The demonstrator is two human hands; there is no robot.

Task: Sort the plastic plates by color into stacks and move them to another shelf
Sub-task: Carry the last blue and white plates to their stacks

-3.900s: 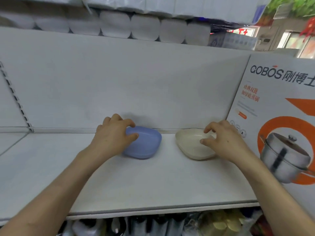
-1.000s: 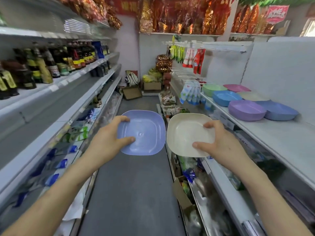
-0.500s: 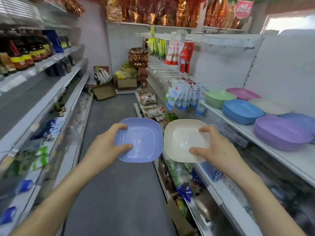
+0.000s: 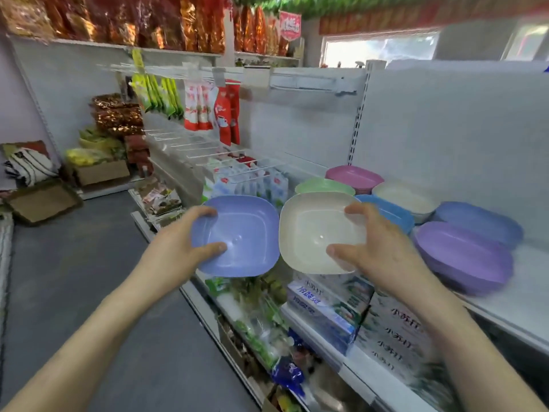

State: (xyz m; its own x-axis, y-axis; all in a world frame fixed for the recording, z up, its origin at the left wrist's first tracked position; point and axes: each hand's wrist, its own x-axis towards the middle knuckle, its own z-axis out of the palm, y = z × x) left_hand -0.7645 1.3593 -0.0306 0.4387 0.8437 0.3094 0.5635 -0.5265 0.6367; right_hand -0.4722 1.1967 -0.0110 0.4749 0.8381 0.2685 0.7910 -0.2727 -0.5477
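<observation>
My left hand (image 4: pixel 175 251) grips a lavender-blue square plate (image 4: pixel 246 233) by its left rim, thumb inside. Beside it, my right hand (image 4: pixel 377 248) grips a cream square plate (image 4: pixel 309 230) by its right rim. Both plates hang in the air in front of the right-hand white shelf (image 4: pixel 525 295). On that shelf stand stacks of plates: purple (image 4: pixel 463 257), lavender-blue (image 4: pixel 478 218), cream (image 4: pixel 404 197), bright blue (image 4: pixel 392 211), green (image 4: pixel 323 185) and pink (image 4: pixel 353 176).
Below the plate shelf are boxed goods (image 4: pixel 329 304) and bagged items. Hanging packets (image 4: pixel 211 108) and wire racks line the shelf unit further along. The grey aisle floor (image 4: pixel 74 278) runs left, with cardboard boxes (image 4: pixel 101 172) at its far end.
I took the two plates off the earlier shelf, turned and walked down the aisle. The shelf with the coloured stacks has come closer and now sits just right of the plates.
</observation>
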